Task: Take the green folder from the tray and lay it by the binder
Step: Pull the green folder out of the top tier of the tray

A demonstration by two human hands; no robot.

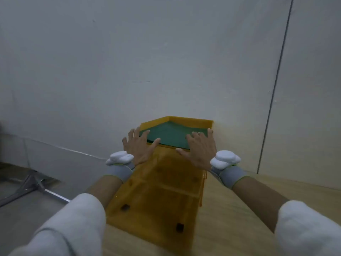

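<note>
The green folder [170, 134] lies in the top level of a tall orange translucent tray [160, 196] that stands on the wooden table, against the white wall. My left hand [138, 145] is at the folder's left edge, fingers spread, fingertips on or just over its corner. On the right, my right hand [200, 147] rests with spread fingers on the folder's near right part. Neither hand has closed around the folder. No binder is in view.
The wooden table [230, 215] extends to the right of the tray. Left of the tray is the table's edge, with grey floor and a metal stand's legs [33, 183] below. A white wall [166, 61] rises right behind the tray.
</note>
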